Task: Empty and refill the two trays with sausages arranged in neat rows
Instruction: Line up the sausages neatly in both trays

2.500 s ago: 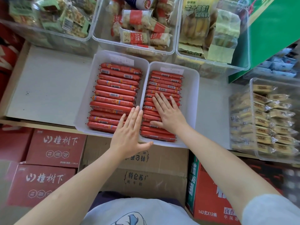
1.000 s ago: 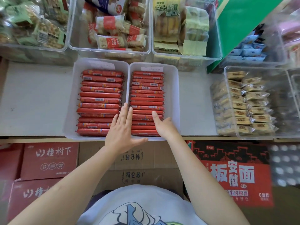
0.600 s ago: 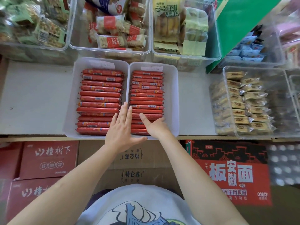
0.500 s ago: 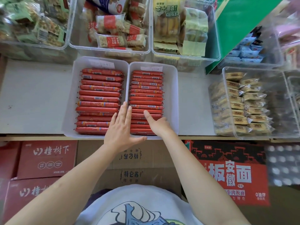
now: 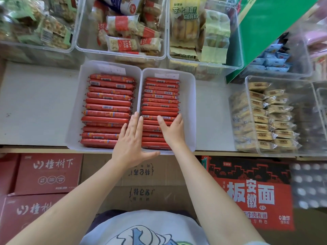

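Two white trays side by side at frame centre on pale surface [image 5: 35,106]: left tray [image 5: 75,121], right tray [image 5: 190,110]. Both filled with red sausages [image 5: 108,107] in neat rows, long axes left-to-right across frame, stacked near edge to far. Right hand [image 5: 172,131] flat on near rows of right tray, fingers [image 5: 161,121] straight, spread, gripping nothing. Left hand [image 5: 131,144] flat over divide between trays, fingers [image 5: 136,121] straight, thumb out, holding nothing. Wrappers glossy, barcodes up (some). Likely final patting-level; right hand nearer right-tray rows, sausages directly under palm.
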Demonstrator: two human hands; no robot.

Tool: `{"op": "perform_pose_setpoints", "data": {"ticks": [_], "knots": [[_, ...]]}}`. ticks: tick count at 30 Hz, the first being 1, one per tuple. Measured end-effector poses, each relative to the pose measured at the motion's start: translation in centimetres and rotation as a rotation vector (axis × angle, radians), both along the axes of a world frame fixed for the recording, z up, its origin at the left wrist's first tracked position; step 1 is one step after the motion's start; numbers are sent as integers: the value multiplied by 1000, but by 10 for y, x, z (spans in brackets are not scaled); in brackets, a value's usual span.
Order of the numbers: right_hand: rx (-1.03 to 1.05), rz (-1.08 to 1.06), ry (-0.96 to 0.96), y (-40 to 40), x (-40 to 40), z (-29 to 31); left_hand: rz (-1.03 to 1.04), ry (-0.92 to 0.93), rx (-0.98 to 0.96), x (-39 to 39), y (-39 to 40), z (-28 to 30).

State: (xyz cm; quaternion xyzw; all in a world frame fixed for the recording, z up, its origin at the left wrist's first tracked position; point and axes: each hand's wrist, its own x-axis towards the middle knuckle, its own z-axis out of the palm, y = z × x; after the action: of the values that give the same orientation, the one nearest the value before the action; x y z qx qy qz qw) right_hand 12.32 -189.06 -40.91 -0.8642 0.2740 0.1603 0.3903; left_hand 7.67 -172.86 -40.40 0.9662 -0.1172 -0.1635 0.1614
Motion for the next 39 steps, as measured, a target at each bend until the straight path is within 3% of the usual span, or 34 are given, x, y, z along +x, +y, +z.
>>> {"op": "perform_pose_setpoints", "data": {"ticks": [8,19,23,30,39], "knots": [[91,-43,-65,-25,19,-10,-7,23,-105,13,-3,2],[116,-74,-158,-26,63,-20,-14,28,-108,15,-4,1],[103,14,-176,-24,85,-28,-21,22,-103,16,-3,3],[212,-7,-256,-39,105,-20,-25,23,-114,15,-2,4],[229,25,-209,-37,123,-17,-33,18,-118,15,0,1]]}}
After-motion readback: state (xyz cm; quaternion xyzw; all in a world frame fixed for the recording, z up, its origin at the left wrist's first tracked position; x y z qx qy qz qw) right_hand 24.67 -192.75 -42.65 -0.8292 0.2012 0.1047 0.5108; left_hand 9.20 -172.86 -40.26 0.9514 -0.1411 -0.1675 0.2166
